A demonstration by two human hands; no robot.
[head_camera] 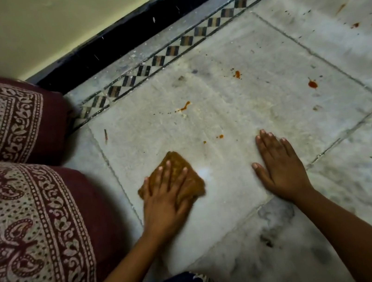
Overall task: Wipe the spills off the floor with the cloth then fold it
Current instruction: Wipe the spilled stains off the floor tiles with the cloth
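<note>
Half the cloth (181, 178) hidden under left hand (162, 198), edges blurred

A brown cloth (176, 179), bunched into a rough square, lies flat on the pale marble floor (236, 113) near the left edge of a large tile, partly covered from above. Orange-red spills (312, 84) dot the floor beyond it: a streak (184, 107) up ahead, small drops (220, 136) close by, and more spots (237, 74) scattered toward the far right.
</note>
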